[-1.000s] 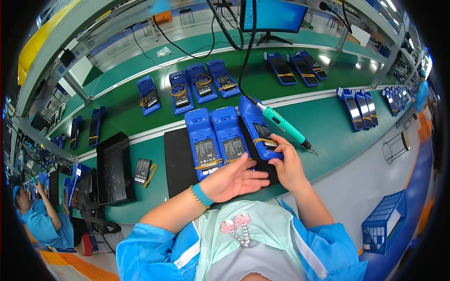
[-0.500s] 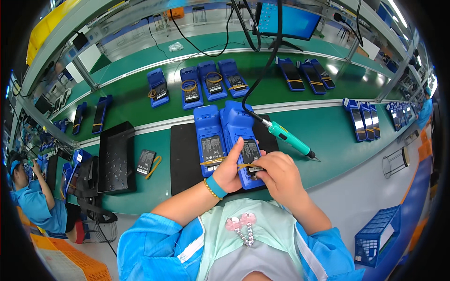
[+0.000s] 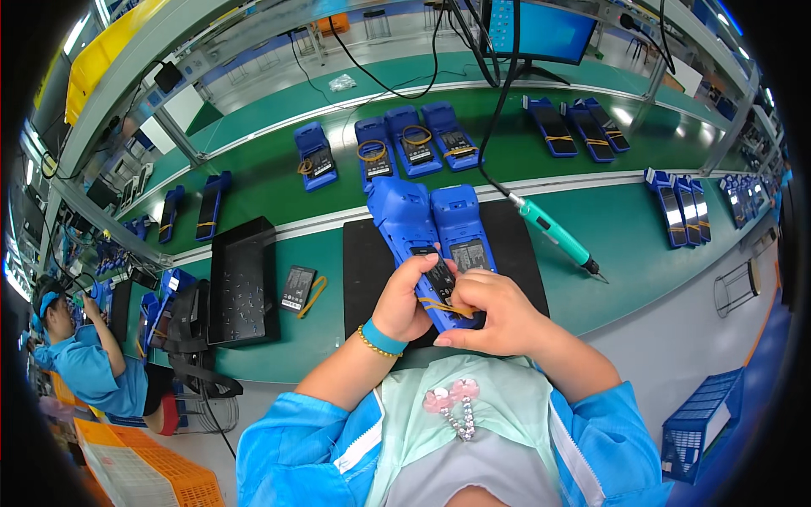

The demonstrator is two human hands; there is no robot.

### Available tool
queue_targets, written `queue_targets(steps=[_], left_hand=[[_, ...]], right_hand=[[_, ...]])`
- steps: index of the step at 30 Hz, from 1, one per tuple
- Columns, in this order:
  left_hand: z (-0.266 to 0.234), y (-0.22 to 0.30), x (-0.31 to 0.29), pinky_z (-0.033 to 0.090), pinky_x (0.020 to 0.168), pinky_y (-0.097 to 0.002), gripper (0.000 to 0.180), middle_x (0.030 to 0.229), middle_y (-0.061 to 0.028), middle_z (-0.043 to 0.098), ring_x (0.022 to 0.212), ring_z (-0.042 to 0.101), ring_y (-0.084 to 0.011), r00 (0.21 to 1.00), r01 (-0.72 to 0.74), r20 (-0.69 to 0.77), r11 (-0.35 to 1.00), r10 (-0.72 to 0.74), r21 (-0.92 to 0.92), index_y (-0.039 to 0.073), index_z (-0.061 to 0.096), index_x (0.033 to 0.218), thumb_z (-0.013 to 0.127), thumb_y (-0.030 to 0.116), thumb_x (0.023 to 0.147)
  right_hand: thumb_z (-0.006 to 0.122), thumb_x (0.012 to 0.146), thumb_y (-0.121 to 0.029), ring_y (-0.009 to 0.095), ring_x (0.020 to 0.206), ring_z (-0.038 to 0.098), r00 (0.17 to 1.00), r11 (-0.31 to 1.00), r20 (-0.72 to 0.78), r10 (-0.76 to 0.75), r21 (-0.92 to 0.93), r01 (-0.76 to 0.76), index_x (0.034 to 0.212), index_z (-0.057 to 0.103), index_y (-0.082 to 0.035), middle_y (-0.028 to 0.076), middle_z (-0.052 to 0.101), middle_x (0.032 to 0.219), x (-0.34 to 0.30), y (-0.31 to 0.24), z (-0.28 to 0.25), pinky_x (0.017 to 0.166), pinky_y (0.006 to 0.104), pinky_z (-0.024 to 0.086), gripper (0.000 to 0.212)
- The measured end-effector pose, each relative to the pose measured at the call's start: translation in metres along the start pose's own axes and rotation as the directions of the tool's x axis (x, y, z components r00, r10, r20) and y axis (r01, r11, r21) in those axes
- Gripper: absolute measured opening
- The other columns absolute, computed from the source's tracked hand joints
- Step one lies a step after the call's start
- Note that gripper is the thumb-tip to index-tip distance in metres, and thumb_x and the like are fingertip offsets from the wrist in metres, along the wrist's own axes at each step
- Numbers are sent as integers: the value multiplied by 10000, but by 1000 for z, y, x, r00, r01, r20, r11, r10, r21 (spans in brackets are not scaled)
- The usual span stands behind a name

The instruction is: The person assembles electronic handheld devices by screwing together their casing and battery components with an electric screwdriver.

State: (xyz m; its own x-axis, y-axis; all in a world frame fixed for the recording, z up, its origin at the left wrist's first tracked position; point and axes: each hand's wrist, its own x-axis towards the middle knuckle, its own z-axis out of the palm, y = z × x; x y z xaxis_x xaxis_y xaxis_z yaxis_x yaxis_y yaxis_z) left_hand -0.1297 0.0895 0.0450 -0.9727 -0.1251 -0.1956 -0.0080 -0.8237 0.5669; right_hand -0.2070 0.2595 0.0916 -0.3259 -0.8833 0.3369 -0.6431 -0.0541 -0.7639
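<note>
Clasping 1 blue device [image 3: 400, 213], left hand [image 3: 404, 301] wrapped, right hand [image 3: 500, 316] curled on elastic band [image 3: 434, 303]

Blue device [image 3: 401, 211] partly hidden behind right hand [image 3: 498, 314]

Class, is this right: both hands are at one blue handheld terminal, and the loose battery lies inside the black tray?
The second half is wrong: the head view shows the loose battery on the green bench, right of the black tray. Left hand and right hand are at one blue handheld terminal.
</note>
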Motion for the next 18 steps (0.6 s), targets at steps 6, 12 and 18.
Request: queue_targets(steps=[6,12,18], left_hand=[[-3,2,-4,542,864,-414,291,1023,-100,644,971,635,-241,992,-130,-11,990,130,-46,84,540,1209,546,192,938],[11,-2,-4,533,924,-497,404,1024,-136,618,980,629,-293,989,-144,-40,983,141,-113,61,504,1249,533,241,888],[16,-3,1,523,931,-509,433,1010,-135,598,958,609,-282,966,-252,-90,960,242,-125,68,470,1264,535,238,871]], right_hand=[[845,704,-313,235,670,470,875,876,-115,-469,-182,446,640,495,-104,10,437,661,8,11,23,623,374,393,413],[798,691,-381,165,648,490,658,604,-142,-739,-573,554,635,493,-164,-36,488,677,4,17,24,572,325,365,379],[881,636,-319,161,567,449,622,596,-236,-747,-652,468,559,473,-152,-26,457,590,0,20,36,520,317,331,448]])
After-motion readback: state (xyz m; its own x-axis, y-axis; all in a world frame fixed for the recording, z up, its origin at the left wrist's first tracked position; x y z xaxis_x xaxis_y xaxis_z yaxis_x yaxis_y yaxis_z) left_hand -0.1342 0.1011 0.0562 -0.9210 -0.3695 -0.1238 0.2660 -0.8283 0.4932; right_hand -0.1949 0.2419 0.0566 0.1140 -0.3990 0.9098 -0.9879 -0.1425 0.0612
